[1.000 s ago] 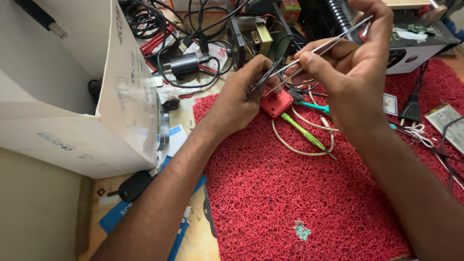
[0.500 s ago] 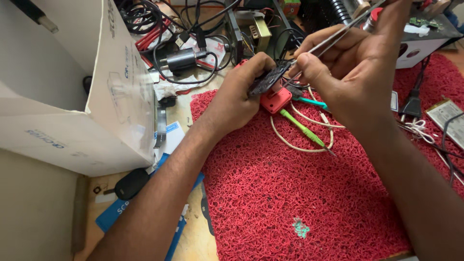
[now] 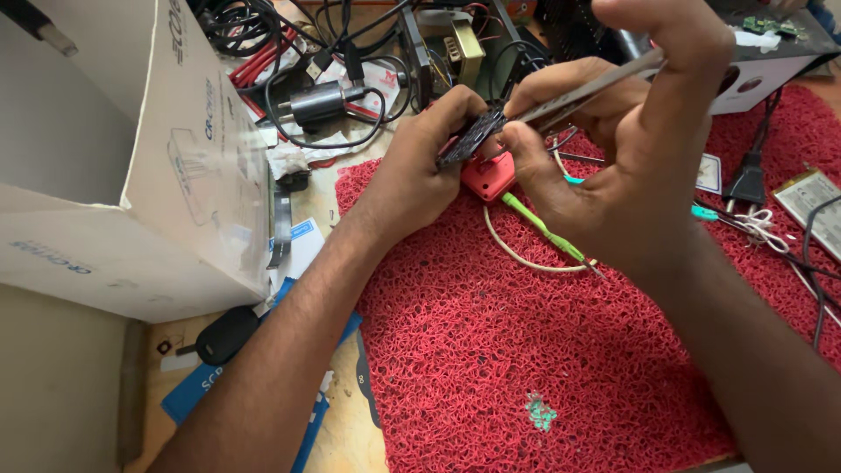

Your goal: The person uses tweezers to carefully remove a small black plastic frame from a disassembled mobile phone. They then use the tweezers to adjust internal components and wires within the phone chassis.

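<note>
My left hand (image 3: 420,166) pinches a small dark circuit board (image 3: 470,137) above the red mat (image 3: 543,350). My right hand (image 3: 613,149) grips metal tweezers (image 3: 578,90), and their tips meet the board's right end. Just below the board lies a small red plastic housing (image 3: 489,175). A green-handled screwdriver (image 3: 543,229) and a loop of white wire (image 3: 517,254) lie on the mat under my right hand.
A white cardboard box (image 3: 131,166) stands at the left. Tangled black cables and a black adapter (image 3: 320,101) crowd the back. A black plug (image 3: 746,184) and a flat silver battery (image 3: 810,197) lie at the right. A black key fob (image 3: 226,333) rests near blue packaging.
Both hands with the board and tweezers have shifted slightly up and closer to the camera; the grip on each is unchanged.
</note>
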